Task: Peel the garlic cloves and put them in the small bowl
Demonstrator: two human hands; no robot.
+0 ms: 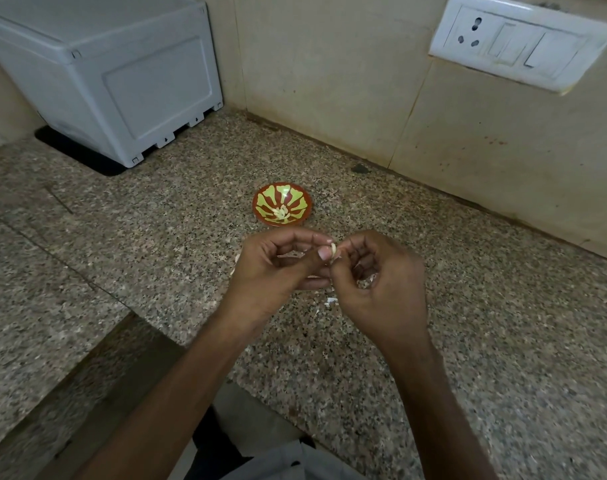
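Pinching a garlic clove (333, 250) between thumb and forefinger, the left hand (274, 268) is holding it up above the surface (468, 306), with its other fingers curling loosely underneath. The right hand (381, 282) is meeting it from the other side. Its thumb and forefinger are closing on the right end of the same clove, and its remaining fingers are curling in toward the palm. Only a small pale part of the clove is showing between the 2 hands, so I cannot tell how much skin is clinging to it.

The small bowl (258, 202) is sitting on the surface just beyond the hands, nearer the wall (329, 81), and is not touching them. It is red-brown with yellow-green petal shapes inside. A few pale peeled cloves (281, 212) are lying at its bottom, too small to count. White peel scraps (330, 301) are lying on the speckled granite below and between the hands, and 1 more pale bit is peeking out at the left hand's outer edge.

At far left, a white plastic box (104, 74) is standing on a black mat (73, 150) in the corner against the tiled wall. A white switch plate (516, 39) with 1 socket and switches beside it is hanging on the wall at upper right. A dark spot (360, 169) is showing on the surface near the foot of the wall, well apart from the bowl.
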